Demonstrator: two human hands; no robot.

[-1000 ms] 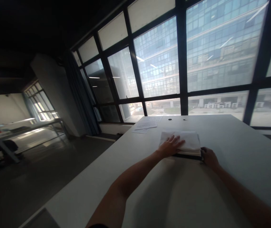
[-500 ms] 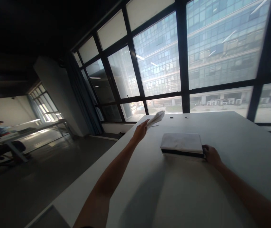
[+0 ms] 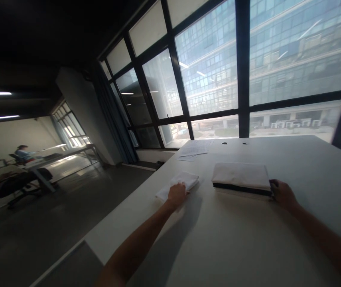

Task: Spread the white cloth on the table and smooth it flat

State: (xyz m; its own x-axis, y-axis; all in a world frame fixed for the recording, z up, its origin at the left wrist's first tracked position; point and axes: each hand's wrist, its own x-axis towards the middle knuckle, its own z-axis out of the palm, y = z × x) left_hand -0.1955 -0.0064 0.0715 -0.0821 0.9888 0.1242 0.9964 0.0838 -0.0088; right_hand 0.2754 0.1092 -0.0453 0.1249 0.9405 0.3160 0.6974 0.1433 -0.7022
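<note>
White cloth, folded small and a little rumpled, lies on the pale worktop (image 3: 248, 247) near its left edge; this folded cloth (image 3: 178, 184) is a soft, flat rectangle, its far corner turned toward the windows. The left hand (image 3: 176, 195) rests on its near end, fingers curled down onto the fabric, pressing or holding it; whether they pinch it I cannot tell. Just to the right, apart from it, sits a stack of cloths (image 3: 241, 176): a wide, neatly squared pile, pale on top with a dark band along its near lower edge. The right hand (image 3: 281, 194) is at the stack's near right corner, closed around the edge there, thumb side touching the dark layer. Both bare forearms reach in from the bottom of the view. Farther back, near the window side, loose paper sheets (image 3: 192, 150) lie flat on the worktop, well apart from the cloths. Far left, people sit at another table (image 3: 53, 159) across the dim room
</note>
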